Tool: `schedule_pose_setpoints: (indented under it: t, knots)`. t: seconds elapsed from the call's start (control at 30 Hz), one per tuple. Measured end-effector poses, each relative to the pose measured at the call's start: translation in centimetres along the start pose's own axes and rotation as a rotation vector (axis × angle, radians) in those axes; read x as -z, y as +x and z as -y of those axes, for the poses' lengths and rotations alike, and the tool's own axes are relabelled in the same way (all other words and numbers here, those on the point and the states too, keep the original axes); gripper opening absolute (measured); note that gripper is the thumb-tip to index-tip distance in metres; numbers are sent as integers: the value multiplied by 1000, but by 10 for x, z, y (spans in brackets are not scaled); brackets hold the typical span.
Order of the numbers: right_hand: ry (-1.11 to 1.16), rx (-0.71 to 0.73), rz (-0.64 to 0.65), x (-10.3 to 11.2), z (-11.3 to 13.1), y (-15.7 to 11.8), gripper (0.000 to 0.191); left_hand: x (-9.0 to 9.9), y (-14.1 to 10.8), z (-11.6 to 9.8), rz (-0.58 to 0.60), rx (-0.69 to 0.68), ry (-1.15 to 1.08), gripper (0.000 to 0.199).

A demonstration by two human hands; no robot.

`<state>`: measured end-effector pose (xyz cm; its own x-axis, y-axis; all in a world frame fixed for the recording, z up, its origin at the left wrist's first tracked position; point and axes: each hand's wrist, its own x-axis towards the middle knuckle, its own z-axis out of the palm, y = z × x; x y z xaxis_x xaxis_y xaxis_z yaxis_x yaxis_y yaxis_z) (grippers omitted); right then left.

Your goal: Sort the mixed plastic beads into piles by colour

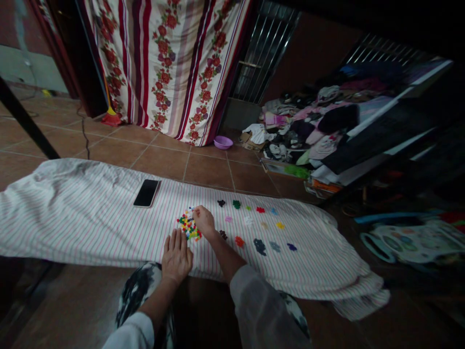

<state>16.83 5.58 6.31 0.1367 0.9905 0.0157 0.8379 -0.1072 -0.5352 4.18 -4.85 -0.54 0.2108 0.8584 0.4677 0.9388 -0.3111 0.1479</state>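
Note:
A mixed pile of tiny coloured pieces [189,227] lies on a striped cloth [94,218]. My left hand [177,255] rests flat on the cloth at the near side of the pile, fingers stretched out. Over the pile's right edge, my right hand [204,220] has its fingers pinched together; what they hold, if anything, is too small to make out. To the right lie small heaps sorted by colour, among them a dark green heap [236,204], a red heap [260,210], an orange heap [239,241], a dark grey heap [259,246] and a yellow heap [280,225].
A phone [146,193] lies on the cloth left of the pile. Beyond the cloth are a tiled floor [207,167], a purple basin [223,142], a floral curtain [185,63] and a broom [111,116]. Heaped clothes [308,121] fill the back right.

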Motion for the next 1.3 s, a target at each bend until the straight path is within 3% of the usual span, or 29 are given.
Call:
schedule_pose_setpoints:
  t: [0.33, 0.77, 0.97, 1.3]
  knots:
    - [121, 16, -99, 3, -28, 5, 22, -6, -1, 2, -43, -9, -20, 52]
    - [237, -242, -323, 26, -86, 36, 37, -11, -3, 4, -60, -26, 3, 54]
    - [236, -320, -285, 31, -103, 49, 37, -12, -4, 4, -46, -12, -28, 55]
    - [230, -325, -255, 28, -113, 53, 39, -9, -3, 2, -21, 2, -16, 54]
